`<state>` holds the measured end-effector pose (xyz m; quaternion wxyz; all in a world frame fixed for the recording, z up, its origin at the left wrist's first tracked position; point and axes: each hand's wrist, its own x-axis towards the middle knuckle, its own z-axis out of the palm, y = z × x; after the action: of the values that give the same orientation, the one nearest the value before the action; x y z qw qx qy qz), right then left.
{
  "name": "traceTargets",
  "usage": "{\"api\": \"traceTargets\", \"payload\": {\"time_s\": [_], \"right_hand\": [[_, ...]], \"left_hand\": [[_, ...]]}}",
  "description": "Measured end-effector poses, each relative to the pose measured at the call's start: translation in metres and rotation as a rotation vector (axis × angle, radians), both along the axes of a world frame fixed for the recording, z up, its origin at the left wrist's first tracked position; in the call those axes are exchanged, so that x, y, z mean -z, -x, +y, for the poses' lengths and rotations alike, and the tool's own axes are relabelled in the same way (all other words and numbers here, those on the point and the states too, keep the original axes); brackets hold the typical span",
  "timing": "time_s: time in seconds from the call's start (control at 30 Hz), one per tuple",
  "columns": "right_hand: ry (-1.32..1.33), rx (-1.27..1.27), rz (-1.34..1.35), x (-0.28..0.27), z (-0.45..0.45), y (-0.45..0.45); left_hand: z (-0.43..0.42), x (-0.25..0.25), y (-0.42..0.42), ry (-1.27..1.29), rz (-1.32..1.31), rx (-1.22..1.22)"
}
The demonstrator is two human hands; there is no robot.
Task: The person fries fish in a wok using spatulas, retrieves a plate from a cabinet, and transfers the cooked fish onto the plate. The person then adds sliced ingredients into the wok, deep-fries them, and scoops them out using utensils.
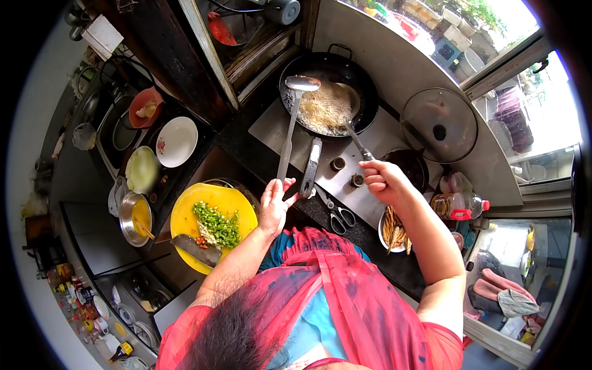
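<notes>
My left hand (275,203) is closed around the long metal handle of a spatula (287,139). Its shiny head is over the left side of a black wok (366,75), and the wok's own handle (311,168) lies close to my fingers. Pale, foamy food (327,106) bubbles inside the wok. Wrapped in my right hand (383,180) is a dark-handled metal cooking utensil (357,140) that slants into the wok's near right side; foam partly hides its head, so its exact kind is unclear.
A yellow cutting board (237,196) holds chopped greens and a cleaver (196,250). Scissors (336,213) and a bowl of small fried fish (393,231) are near my body. A glass lid (439,117) leans behind the stove. White bowl (177,142) and steel bowl (132,216) stand left.
</notes>
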<state>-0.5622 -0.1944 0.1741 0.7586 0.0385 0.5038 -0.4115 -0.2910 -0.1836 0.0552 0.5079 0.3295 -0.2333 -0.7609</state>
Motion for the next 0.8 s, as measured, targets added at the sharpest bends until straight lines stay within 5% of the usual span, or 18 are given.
{"api": "traceTargets", "payload": {"time_s": [0.1,0.33,0.8], "right_hand": [[0.011,0.045,-0.236,0.014,-0.005,-0.018],[0.114,0.115,-0.307,0.024,-0.01,-0.02],[0.239,-0.011,0.429,0.005,0.024,0.011]], "left_hand": [[0.0,-0.002,0.0,0.003,-0.004,0.001],[-0.001,-0.009,-0.002,0.005,-0.019,-0.002],[-0.002,-0.004,-0.002,0.007,-0.054,-0.005]]}}
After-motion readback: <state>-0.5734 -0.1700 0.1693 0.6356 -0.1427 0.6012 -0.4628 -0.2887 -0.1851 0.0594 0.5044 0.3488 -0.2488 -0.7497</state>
